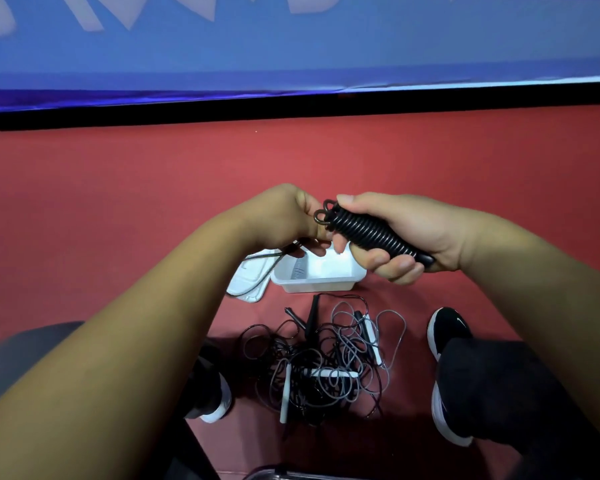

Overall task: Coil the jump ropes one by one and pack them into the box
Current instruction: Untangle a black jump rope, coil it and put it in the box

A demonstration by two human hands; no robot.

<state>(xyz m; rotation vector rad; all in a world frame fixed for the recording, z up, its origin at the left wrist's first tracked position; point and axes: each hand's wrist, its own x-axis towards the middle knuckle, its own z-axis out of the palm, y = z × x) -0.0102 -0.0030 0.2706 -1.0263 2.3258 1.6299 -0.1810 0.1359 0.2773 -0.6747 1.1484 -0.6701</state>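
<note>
Red floor (118, 188) runs back to a black strip and a blue banner (291, 53), and a white box (326, 286) sits open on it, the landmark for everything else. In the air just above the box, the right hand (406, 233) is clamped round a black rope (368, 233) wound in tight turns into a short thick bundle, with the fingers curled under it and the thumb pressing near its top end. The left hand (284, 216), above the box's left corner, pinches the cord where small loops stick out of the bundle's end. A loose tail (262, 257) drops from this hand across the lid (248, 287), which lies flat against the box's left side. Inside the box, by its left wall, something grey and ribbed (299, 270) shows, probably a coiled rope. What else shows of the inside looks bare white, though the hands hide its far edge. On the near side of the box a pile (326, 362) of black and grey ropes with handles lies tangled between two black shoes (447, 327). The cord looks thin, light, springy and slick, so the winding would likely unspool if the grip eased. The safest hold is round the bundle's middle, with the free end pinned. The box looks like light plastic and may slide when pushed.
</note>
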